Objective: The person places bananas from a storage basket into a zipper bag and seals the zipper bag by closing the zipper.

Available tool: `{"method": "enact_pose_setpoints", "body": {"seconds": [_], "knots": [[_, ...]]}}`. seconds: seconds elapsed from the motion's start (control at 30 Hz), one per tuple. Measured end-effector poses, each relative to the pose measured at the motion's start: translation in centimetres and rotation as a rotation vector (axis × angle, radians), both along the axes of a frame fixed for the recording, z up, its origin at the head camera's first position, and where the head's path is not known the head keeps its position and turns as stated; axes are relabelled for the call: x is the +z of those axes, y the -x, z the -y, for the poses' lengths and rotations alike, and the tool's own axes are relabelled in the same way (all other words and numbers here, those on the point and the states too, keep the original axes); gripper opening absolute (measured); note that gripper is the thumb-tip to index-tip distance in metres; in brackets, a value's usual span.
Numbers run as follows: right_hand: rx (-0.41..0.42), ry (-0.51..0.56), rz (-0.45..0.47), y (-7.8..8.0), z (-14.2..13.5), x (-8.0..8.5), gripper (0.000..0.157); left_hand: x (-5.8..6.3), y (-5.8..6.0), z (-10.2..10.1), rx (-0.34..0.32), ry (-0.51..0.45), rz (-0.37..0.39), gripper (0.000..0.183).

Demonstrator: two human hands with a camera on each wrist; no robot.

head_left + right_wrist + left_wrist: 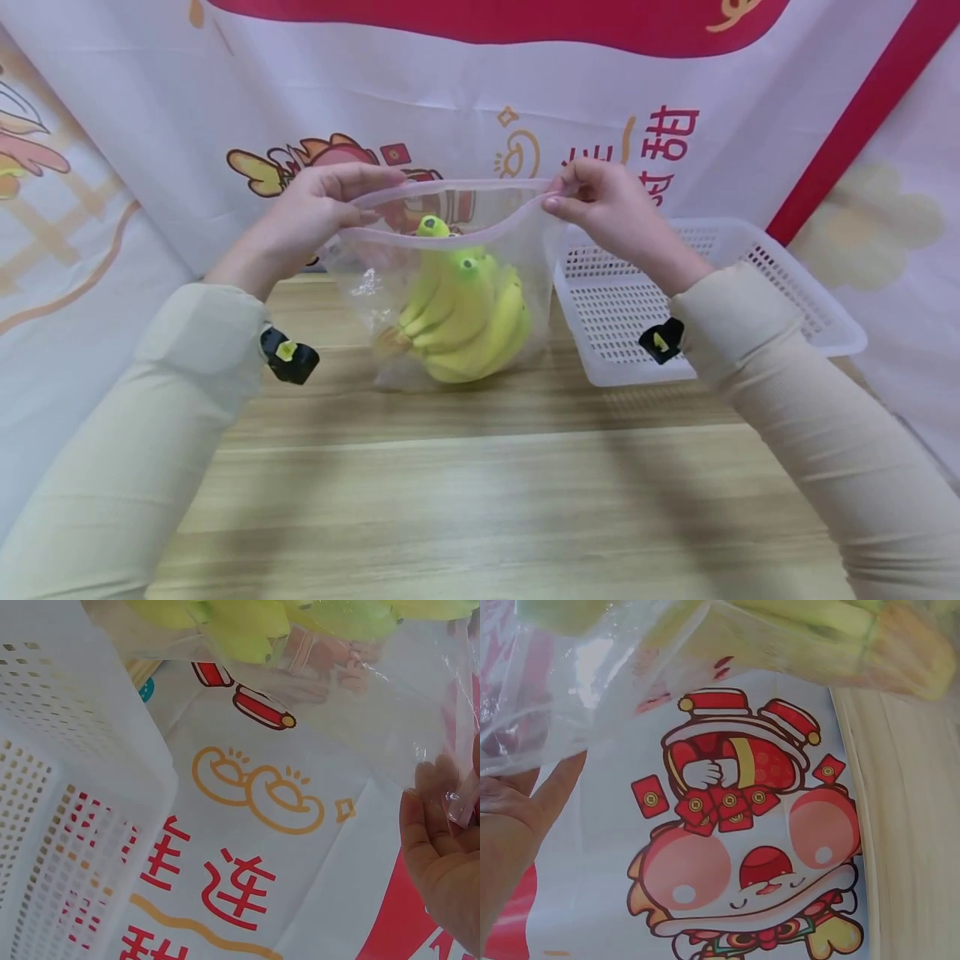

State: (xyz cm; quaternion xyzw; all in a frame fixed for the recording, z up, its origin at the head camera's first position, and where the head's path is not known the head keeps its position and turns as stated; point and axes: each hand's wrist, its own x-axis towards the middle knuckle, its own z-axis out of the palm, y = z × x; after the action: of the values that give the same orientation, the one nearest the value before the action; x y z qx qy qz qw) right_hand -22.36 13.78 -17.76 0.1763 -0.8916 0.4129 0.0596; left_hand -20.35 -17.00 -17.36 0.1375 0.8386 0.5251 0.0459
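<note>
A clear plastic bag [352, 292] with a pale pinkish rim stands on the wooden table, its mouth spread apart. Inside it sits a bunch of yellow-green bananas [457, 325], brownish stem end low at the left, with one dark tip showing in the mouth. My left hand [322, 200] holds the left end of the rim, thumb on the near side and forefinger stretched along the far side. At the right end, my right hand [600, 196] pinches the rim between thumb and curled fingers. The right wrist view shows its fingers [424, 840] at the bag film.
A white perforated plastic basket [622, 312] stands right of the bag, behind my right forearm. The wooden table [465, 500] stretches toward me. A printed white and red cloth [420, 92] hangs behind the bag, and others flank the table. Both wrists wear small black devices.
</note>
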Motion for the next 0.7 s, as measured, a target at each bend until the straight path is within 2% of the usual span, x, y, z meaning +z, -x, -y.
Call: {"method": "enact_pose_setpoints", "body": {"seconds": [0.17, 0.3, 0.47, 0.6, 0.7], "knots": [[-0.011, 0.029, 0.005, 0.3, -0.2, -0.1, 0.017, -0.7, 0.1, 0.6, 0.009, 0.043, 0.020, 0.036], [-0.014, 0.054, 0.030, 0.6, -0.1, -0.1, 0.022, -1.3, 0.1, 1.2, -0.005, 0.010, 0.036, 0.032], [-0.045, 0.066, 0.103, 1.0, 0.0, -0.1, 0.037, -1.6, 0.0, 1.7, -0.036, -0.006, 0.061, 0.043], [-0.082, 0.082, 0.132, 1.3, 0.0, -0.3, 0.037, -1.8, -0.2, 1.9, -0.066, 0.014, 0.105, 0.050], [-0.103, 0.095, 0.135, 1.6, -0.2, -0.5, 0.036, -2.4, -0.3, 2.0, -0.056, -0.005, 0.118, 0.047]]}}
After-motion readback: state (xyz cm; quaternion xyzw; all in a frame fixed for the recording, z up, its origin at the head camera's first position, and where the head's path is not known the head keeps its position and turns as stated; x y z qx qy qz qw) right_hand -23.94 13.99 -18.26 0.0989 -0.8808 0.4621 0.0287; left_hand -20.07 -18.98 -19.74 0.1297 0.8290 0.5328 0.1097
